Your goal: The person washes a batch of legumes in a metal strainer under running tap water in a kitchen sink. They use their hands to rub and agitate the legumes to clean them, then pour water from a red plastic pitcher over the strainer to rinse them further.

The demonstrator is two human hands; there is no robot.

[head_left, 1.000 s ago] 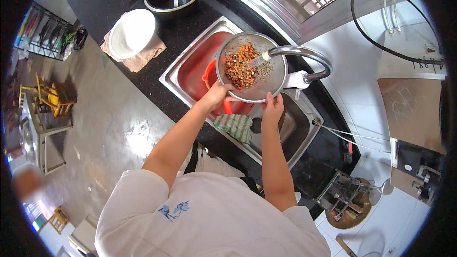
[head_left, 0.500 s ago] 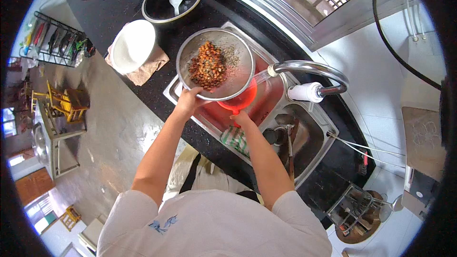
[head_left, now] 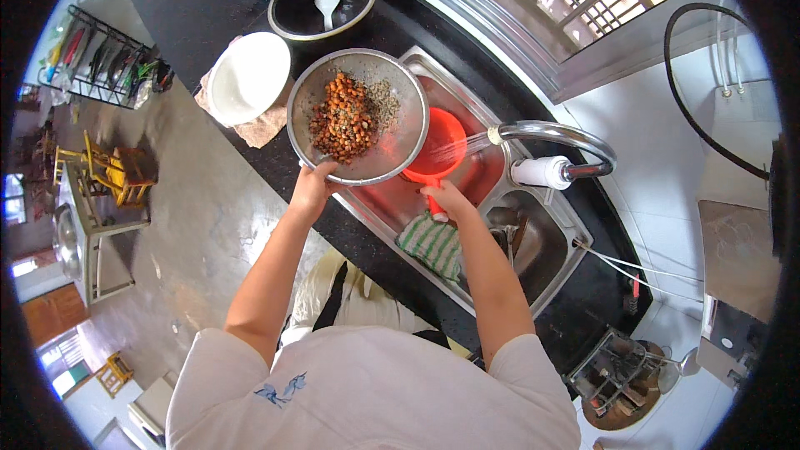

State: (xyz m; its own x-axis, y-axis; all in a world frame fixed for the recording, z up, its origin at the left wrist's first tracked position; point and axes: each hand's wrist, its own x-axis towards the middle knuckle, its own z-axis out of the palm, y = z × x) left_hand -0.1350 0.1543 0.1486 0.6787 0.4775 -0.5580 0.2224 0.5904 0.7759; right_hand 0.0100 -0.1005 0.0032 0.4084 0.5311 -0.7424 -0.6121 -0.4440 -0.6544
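My left hand grips the near rim of a wide metal bowl, tilted a little above the sink's left edge. Inside lie reddish-brown nuts or beans and, beside them, a patch of small greyish seeds or grains. My right hand is closed round the handle of a red ladle-like water scoop, just right of the bowl. Water runs from the curved chrome faucet into the scoop. Under both is the steel double sink.
A green-and-white striped cloth hangs over the sink's near edge. On the dark counter stand a white bowl on a brownish cloth and a black basin with a white spoon. A metal rack sits at lower right.
The metal bowl has shifted left, off the scoop it partly covered. The red scoop now shows more fully, with the faucet's stream falling into it.
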